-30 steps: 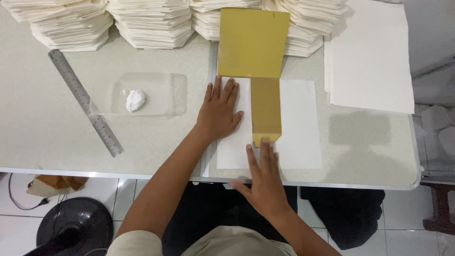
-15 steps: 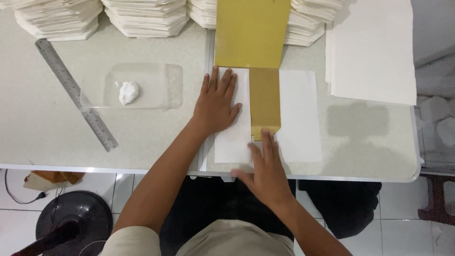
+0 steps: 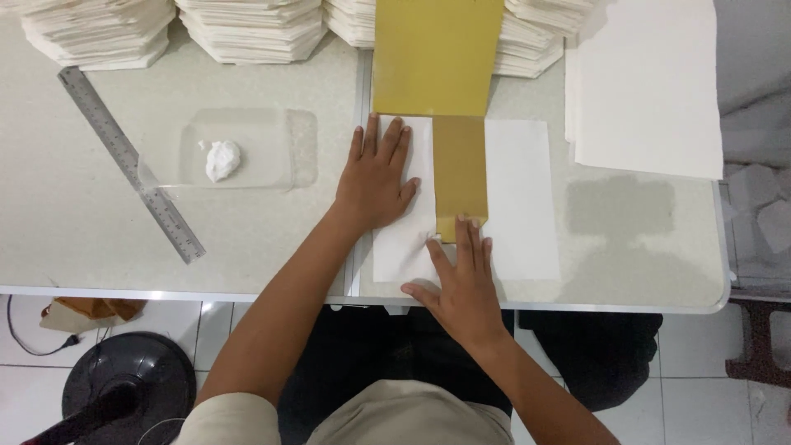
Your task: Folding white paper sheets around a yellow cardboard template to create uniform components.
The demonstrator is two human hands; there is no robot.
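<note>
On the pale worktop (image 3: 99,231), the white sheet (image 3: 519,198) carries a gold card (image 3: 459,177) down its middle. Since a second ago both hands have barely shifted. The left hand (image 3: 377,177), spread flat, presses the sheet beside the card; the right hand (image 3: 461,284), fingers extended, touches the card's near end, pinching nothing.

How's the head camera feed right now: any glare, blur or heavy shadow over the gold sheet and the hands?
Head view: lighting is even and soft, with no glare on the gold sheet; the left hand and right hand are sharp, without motion blur; a faint darker patch lies on the table beside the white sheet; the ruler is crisp; the paper stacks are cut off at the top edge.
</note>
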